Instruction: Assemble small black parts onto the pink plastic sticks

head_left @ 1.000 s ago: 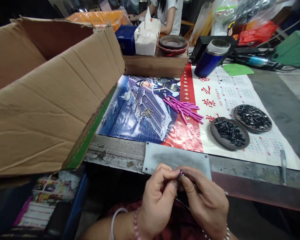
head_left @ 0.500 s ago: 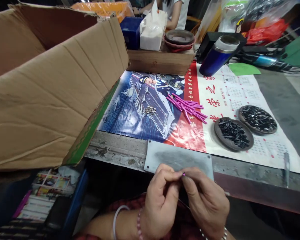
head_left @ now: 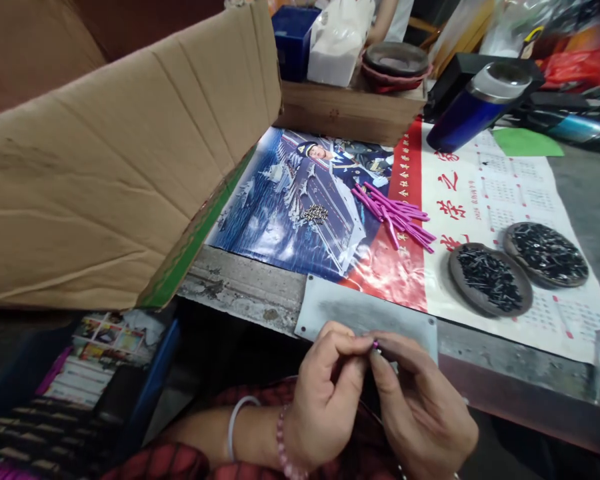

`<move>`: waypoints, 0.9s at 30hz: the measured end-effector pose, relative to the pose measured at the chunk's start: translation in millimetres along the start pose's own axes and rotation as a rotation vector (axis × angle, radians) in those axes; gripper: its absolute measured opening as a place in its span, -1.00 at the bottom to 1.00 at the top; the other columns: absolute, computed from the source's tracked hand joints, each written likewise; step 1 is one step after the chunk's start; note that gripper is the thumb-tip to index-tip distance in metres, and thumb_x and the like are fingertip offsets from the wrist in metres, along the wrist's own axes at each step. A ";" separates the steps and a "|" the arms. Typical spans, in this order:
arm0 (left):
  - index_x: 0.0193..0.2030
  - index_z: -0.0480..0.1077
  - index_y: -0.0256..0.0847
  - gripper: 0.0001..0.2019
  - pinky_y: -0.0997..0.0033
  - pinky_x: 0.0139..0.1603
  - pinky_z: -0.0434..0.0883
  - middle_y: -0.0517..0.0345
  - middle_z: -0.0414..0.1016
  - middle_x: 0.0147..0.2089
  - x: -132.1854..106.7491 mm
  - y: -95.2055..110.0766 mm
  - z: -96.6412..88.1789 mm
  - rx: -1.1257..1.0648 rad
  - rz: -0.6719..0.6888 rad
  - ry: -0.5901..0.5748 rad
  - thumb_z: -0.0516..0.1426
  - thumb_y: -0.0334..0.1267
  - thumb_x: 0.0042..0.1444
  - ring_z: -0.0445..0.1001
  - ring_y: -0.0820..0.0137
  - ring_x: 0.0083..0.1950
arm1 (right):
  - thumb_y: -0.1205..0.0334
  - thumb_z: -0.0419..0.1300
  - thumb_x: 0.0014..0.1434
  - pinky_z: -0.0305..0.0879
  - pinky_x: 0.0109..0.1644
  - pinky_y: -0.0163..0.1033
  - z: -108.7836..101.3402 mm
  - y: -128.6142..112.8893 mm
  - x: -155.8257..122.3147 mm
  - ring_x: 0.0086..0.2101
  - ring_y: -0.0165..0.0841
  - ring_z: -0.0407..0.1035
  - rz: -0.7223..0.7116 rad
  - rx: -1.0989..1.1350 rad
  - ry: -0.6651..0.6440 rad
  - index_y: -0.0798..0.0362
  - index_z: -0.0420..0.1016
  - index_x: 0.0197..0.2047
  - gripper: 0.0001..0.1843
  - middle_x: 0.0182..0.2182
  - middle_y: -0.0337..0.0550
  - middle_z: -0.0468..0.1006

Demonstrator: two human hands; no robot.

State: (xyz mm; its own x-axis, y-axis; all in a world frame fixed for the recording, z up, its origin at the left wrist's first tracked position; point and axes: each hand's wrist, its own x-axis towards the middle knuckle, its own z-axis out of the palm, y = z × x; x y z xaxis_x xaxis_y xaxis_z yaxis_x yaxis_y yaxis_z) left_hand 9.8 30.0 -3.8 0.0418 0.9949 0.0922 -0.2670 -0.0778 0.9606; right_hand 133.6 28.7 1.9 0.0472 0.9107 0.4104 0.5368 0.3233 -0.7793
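A left hand point(head_left: 325, 400) and right hand point(head_left: 420, 413) pinch one tiny pink piece point(head_left: 375, 345) at the near edge of a counter point(head_left: 240, 290).
Both hands are closed fingertip to fingertip on the pink piece, held between them just below the counter edge. Beyond the hands lie a pile of pink tubes point(head_left: 395, 217), a small heap of metal beads point(head_left: 315, 214) to its left, and two dishes of black parts point(head_left: 490, 279) further right. The work looks like mid-assembly of this one piece; a next move would call for a steady, fine pinch.
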 end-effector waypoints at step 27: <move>-0.13 0.42 -0.20 -0.85 0.41 -0.10 0.41 0.13 0.33 -0.21 -3.5 -3.9 -2.5 -0.018 -0.031 0.006 0.06 -0.47 0.32 0.41 0.39 -0.17 | 0.35 0.02 0.43 0.26 -0.34 -0.29 19.5 5.5 0.4 -0.47 -0.39 0.39 -0.121 -0.343 0.031 0.02 0.36 -0.31 -0.76 -0.47 -0.20 0.49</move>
State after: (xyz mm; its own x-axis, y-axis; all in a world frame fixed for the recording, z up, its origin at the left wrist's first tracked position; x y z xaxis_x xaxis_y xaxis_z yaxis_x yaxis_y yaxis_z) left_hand 8.3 27.1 -8.5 0.0448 0.9972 0.0606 -0.2828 -0.0456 0.9581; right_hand 120.2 35.8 -11.5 -0.0111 0.8610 0.5084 0.7908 0.3187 -0.5225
